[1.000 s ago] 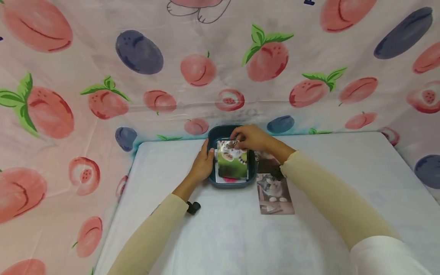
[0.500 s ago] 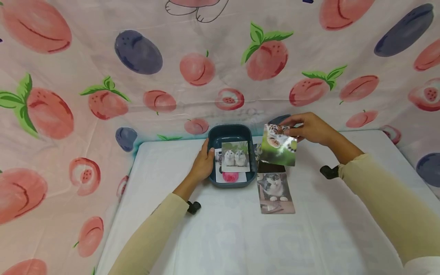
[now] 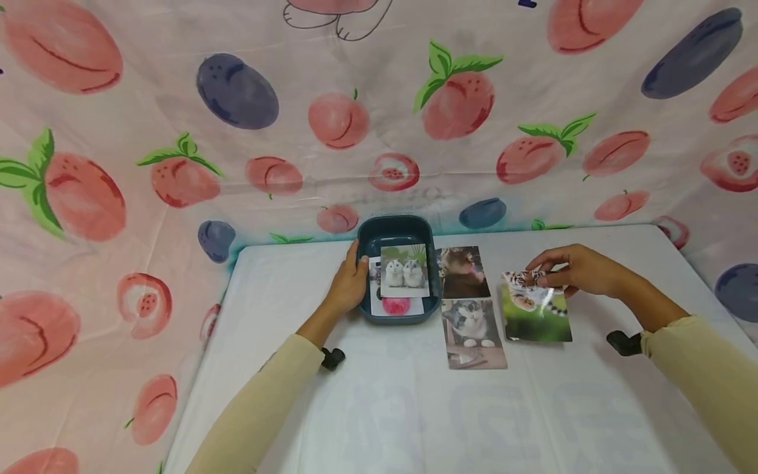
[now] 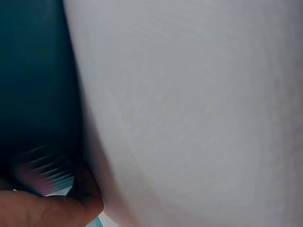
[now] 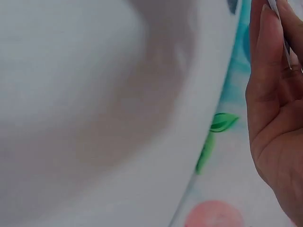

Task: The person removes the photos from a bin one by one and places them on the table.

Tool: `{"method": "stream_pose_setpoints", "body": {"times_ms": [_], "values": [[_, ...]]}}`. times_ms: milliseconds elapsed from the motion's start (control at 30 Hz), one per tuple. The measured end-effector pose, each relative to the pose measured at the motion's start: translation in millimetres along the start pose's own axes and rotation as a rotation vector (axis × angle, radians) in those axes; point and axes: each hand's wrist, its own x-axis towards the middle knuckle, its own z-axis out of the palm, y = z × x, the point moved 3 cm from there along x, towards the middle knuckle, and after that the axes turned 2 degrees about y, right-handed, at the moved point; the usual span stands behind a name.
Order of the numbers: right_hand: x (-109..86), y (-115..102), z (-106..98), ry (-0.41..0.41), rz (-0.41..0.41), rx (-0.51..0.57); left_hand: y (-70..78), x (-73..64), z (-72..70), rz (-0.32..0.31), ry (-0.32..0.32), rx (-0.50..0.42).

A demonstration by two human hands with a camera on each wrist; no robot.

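Observation:
A tiger photo card (image 3: 533,321) is pinched at its top edge by my right hand (image 3: 592,271), thumb on the front, low over the table's right half. In the right wrist view, the card's thin edge shows between the fingers (image 5: 270,52). My left hand (image 3: 348,283) grips the left side of a dark teal plastic bin (image 3: 435,304), thumb at the rim; the left wrist view shows its thumb and a finger at the wall. Inside the bin, a photo card of two white furry animals (image 3: 405,271) overlaps a white card with a pink shape (image 3: 398,306).
Right of the bin lie two photo cards, a dark brown one (image 3: 464,280) and, directly in front of it, a grey-and-white cat card (image 3: 474,336). The white table (image 3: 367,401) ends at a fruit-print cloth (image 3: 337,174) behind and at the left.
My right hand has lifted the tiger card out of the bin and carried it right, past the two table cards. The card of two white animals is uncovered. My left hand stays put.

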Motion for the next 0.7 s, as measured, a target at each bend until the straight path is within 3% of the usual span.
{"method": "stream_pose_setpoints", "body": {"times_ms": [167, 267, 333, 567, 700], "values": [[-7.2, 16.9, 18.7, -0.064, 0.028, 0.026, 1.4, -1.3, -0.6, -0.005, -0.001, -0.009], [-7.7, 21.8, 28.9, -0.062, 0.010, 0.023, 1.3, -1.6, -0.8, -0.008, -0.004, -0.012], [-7.2, 23.1, 34.1, -0.036, -0.014, -0.003, 1.1, -1.5, -0.6, -0.010, -0.008, -0.009], [-3.3, 20.3, 42.6, 0.132, -0.162, -0.240, 2.1, -2.0, -0.8, 0.003, -0.012, -0.010], [-0.5, 22.6, 45.3, 0.153, -0.162, -0.253, 2.3, -2.1, -0.9, 0.009, -0.010, -0.011]]}}
